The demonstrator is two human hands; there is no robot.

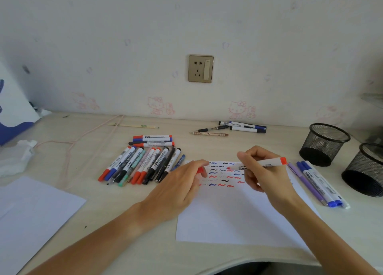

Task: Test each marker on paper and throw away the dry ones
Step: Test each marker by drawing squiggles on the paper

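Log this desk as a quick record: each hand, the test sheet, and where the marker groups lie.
right hand: holds red marker, tip over the sheet
left hand: pinches red cap
test sheet: rows of red, blue, black squiggles at top
big marker pile: left of sheet
blue and purple markers: right of sheet
mesh cups: far right

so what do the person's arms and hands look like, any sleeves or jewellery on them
Both forearms are bare up to the frame edge, with no sleeves in view. The left hand and right hand wear no gloves, and no rings, watch or bracelets show on the visible fingers or wrists. The nails that show look short and unpainted.
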